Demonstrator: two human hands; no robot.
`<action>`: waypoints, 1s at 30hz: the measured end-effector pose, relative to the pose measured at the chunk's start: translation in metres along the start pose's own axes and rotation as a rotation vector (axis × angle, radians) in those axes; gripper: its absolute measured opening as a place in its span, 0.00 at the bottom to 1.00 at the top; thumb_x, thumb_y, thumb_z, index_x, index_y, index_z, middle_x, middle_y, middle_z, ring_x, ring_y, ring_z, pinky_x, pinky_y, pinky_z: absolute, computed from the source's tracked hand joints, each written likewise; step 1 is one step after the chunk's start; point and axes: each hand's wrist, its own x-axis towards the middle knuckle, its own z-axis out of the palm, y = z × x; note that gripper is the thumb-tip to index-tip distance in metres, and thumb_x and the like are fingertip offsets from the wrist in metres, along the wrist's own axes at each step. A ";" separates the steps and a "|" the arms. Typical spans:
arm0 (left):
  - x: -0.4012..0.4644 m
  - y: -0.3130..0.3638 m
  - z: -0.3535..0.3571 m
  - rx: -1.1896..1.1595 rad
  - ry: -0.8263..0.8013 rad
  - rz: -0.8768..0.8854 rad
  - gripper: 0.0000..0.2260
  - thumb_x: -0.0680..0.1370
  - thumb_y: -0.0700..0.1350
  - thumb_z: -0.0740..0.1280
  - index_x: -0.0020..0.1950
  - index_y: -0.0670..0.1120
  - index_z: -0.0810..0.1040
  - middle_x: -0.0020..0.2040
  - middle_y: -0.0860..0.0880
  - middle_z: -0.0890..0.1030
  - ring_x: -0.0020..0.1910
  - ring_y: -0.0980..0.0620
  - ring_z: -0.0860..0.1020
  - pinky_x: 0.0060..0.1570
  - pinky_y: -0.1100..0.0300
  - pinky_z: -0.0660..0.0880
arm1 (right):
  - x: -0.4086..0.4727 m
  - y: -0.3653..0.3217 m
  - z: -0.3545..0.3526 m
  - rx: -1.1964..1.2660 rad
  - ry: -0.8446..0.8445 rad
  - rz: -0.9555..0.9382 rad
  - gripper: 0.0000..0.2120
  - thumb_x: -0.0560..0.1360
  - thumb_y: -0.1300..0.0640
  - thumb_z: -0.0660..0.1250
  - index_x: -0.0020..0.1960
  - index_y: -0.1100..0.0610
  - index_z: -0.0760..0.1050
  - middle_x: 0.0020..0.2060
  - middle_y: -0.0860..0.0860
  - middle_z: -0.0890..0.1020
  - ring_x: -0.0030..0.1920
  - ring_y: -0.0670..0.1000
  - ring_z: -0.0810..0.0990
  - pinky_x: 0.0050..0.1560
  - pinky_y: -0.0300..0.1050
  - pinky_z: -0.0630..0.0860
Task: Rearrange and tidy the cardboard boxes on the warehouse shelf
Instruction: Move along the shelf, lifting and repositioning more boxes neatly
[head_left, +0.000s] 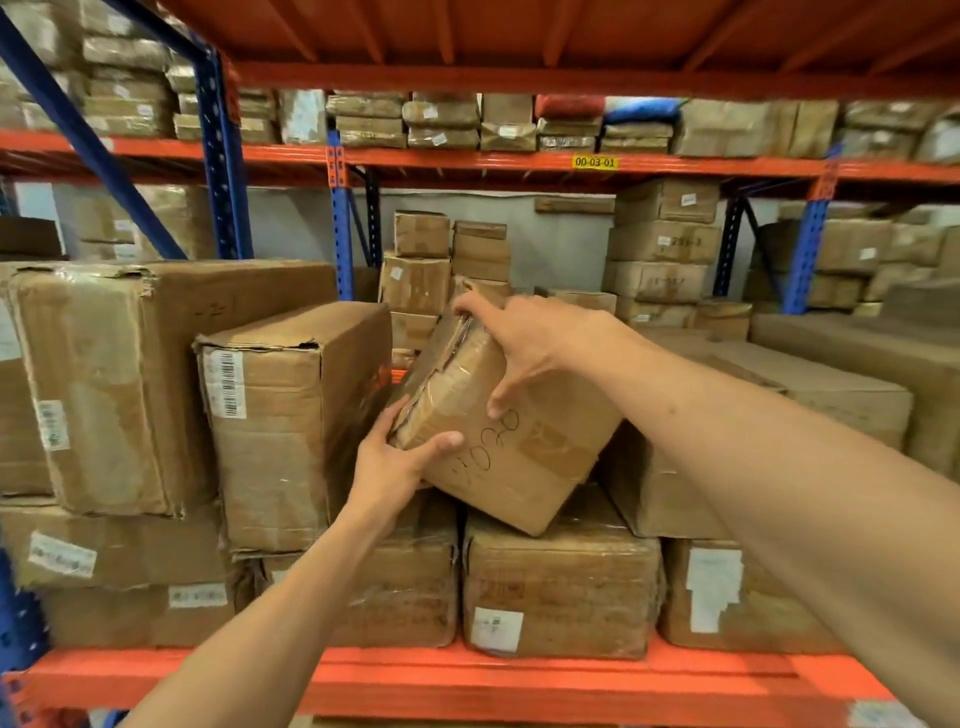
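Note:
A brown cardboard box with handwritten numbers (519, 452) sits tilted on the lower row of boxes, its near corner resting on a wrapped box (561, 587). My left hand (400, 457) grips its lower left corner. My right hand (519, 343) reaches over the top, fingers on the taped upper edge and thumb on the near face. A tall box with a barcode label (280, 426) stands just to the left, close to the tilted box.
A large dented box (119, 384) stands at the far left. Flat wide boxes (810, 395) lie to the right. The orange shelf beam (519, 680) runs along the front. Blue uprights (223, 171) and more stacked boxes (660, 249) fill the racks behind.

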 end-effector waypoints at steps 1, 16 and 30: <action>0.000 0.005 -0.001 0.011 0.007 0.010 0.45 0.56 0.57 0.87 0.70 0.60 0.73 0.59 0.53 0.82 0.50 0.57 0.85 0.40 0.57 0.84 | 0.001 -0.001 0.000 -0.004 0.020 -0.012 0.60 0.57 0.35 0.84 0.77 0.45 0.52 0.54 0.54 0.78 0.55 0.59 0.79 0.53 0.55 0.77; 0.014 0.110 0.036 0.882 -0.364 0.369 0.44 0.63 0.60 0.82 0.76 0.55 0.71 0.71 0.49 0.77 0.69 0.47 0.75 0.68 0.49 0.74 | -0.107 0.048 0.097 0.439 0.432 0.383 0.57 0.53 0.21 0.75 0.71 0.49 0.60 0.51 0.56 0.82 0.47 0.56 0.81 0.52 0.51 0.79; 0.031 0.093 0.055 0.930 -0.314 0.490 0.41 0.65 0.63 0.80 0.75 0.54 0.72 0.67 0.49 0.80 0.61 0.55 0.76 0.62 0.60 0.72 | -0.095 0.050 0.073 -0.412 0.334 0.504 0.56 0.56 0.12 0.53 0.65 0.52 0.80 0.61 0.60 0.65 0.57 0.64 0.67 0.57 0.57 0.69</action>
